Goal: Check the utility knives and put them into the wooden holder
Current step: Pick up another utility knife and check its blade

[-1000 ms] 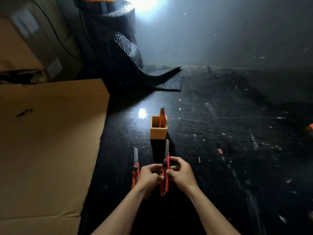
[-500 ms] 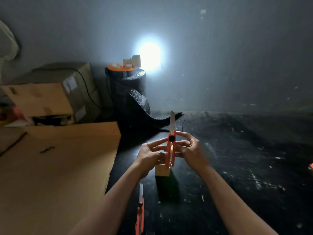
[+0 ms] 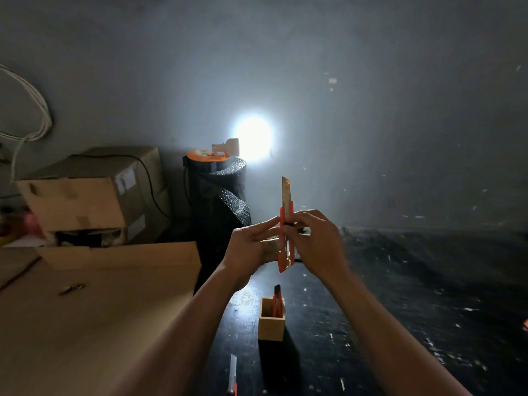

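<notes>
Overhead, knife (image 3: 286, 224) between both hands, well above holder (image 3: 271, 324).

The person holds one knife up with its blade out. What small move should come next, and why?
Probably slide the blade back into the handle. The held knife stands upright between the left hand and right hand, blade fully extended, right fingers near the black slider. The knife already in the wooden holder seems retracted.

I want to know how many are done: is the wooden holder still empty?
No, the wooden holder already has one utility knife standing in it.
</notes>
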